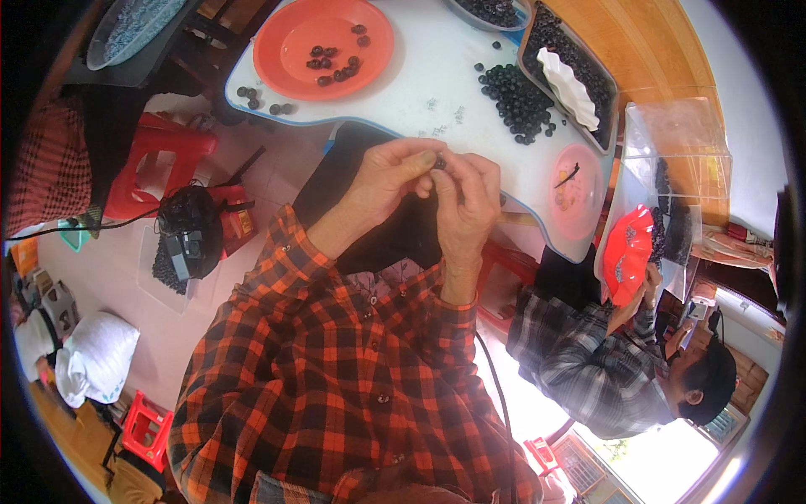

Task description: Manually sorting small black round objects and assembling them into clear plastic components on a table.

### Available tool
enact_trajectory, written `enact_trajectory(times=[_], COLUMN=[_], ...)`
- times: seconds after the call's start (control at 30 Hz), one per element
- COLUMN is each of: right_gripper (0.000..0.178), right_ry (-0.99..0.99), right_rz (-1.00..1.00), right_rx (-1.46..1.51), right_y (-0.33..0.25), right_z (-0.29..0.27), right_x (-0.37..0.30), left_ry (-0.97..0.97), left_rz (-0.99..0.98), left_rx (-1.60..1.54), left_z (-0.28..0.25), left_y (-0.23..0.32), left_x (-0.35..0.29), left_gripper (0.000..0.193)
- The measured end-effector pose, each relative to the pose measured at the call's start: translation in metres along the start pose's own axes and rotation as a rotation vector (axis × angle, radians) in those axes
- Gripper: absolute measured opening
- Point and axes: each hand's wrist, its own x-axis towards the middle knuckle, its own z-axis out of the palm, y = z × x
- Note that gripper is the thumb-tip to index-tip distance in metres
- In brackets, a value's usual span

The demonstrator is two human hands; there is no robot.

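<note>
In front of my chest, at the near edge of the white table (pixel 403 80), both my hands meet at the fingertips. A small dark bead (pixel 439 163) sits pinched between them. My left hand (pixel 384 179) closes on it with thumb and forefinger, and my right hand (pixel 467 191) grips it from the other side. Beyond my left hand stands an orange plastic basin (pixel 277 50) with several dark beads inside. Several loose beads (pixel 252 95) lie by its near side. To the right spreads a pile of black beads (pixel 516 101).
A tray of dark beads (pixel 550 34) with a white scalloped dish (pixel 569 88) borders the pile. A pink dish (pixel 579 189) occupies the table's right end. At right, a person in plaid (pixel 588 361) holds a red scalloped dish (pixel 628 256). Red stools (pixel 159 164) stand at left.
</note>
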Motion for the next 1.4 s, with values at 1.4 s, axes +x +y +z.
enact_trajectory(times=[1.4], right_gripper=[0.027], right_ry=[-0.038], right_rz=[0.000], right_rx=[0.105], right_y=[0.002], right_z=[0.001], right_x=[0.001], left_ry=[-0.140], left_rz=[-0.049], left_rx=[-0.043], left_z=[-0.006], left_y=[-0.002], left_x=[0.001], left_gripper=[0.031])
